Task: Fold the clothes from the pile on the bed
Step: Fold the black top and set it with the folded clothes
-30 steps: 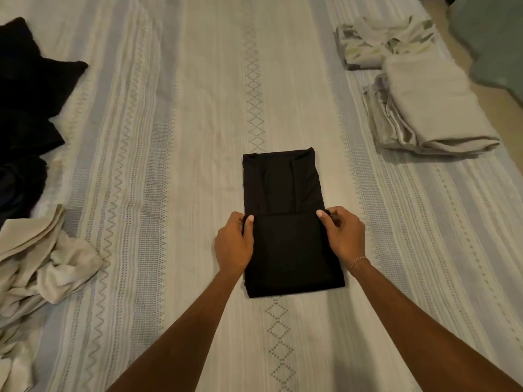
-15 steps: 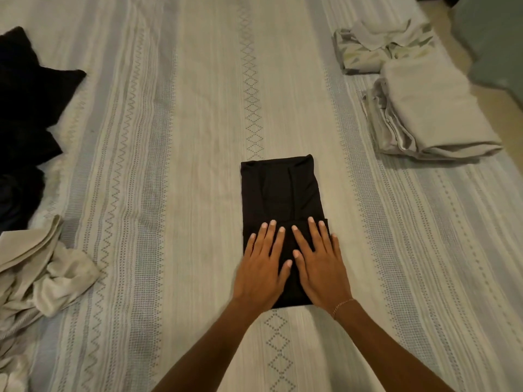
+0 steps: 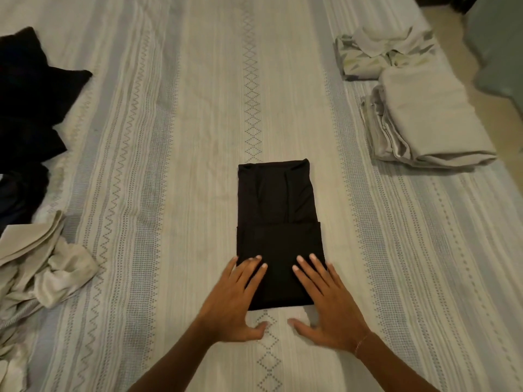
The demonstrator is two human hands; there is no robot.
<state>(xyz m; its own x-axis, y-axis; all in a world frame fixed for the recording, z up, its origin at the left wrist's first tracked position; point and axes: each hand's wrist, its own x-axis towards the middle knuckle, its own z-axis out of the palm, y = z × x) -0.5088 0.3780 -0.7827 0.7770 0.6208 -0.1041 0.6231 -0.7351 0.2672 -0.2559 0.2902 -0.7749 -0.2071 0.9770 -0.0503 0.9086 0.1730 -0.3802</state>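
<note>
head view: both hands are down flat, fingers straight and spread. the left hand [image 3: 236,301] presses on the near left corner of the black garment [image 3: 278,233], its thumb out on the bedspread [image 3: 175,171] just below the cloth's near edge. the right hand [image 3: 329,304] mirrors it on the near right corner, thumb pointing inward on the cover, a thin bracelet [image 3: 360,342] at the wrist. neither hand grips anything; the palms sit apart with bare black cloth between them. the garment lies in the middle of the bed as a tall narrow rectangle, its near half folded up over the far half, the fold's edge running straight across. far left, a dark heap of clothes [image 3: 28,108] spills off the frame, and a crumpled pale cloth [image 3: 42,267] sits nearer on that side. far right, a folded beige stack [image 3: 427,120] rests near the bed's edge, with a loosely folded patterned piece [image 3: 379,52] just beyond it.
</note>
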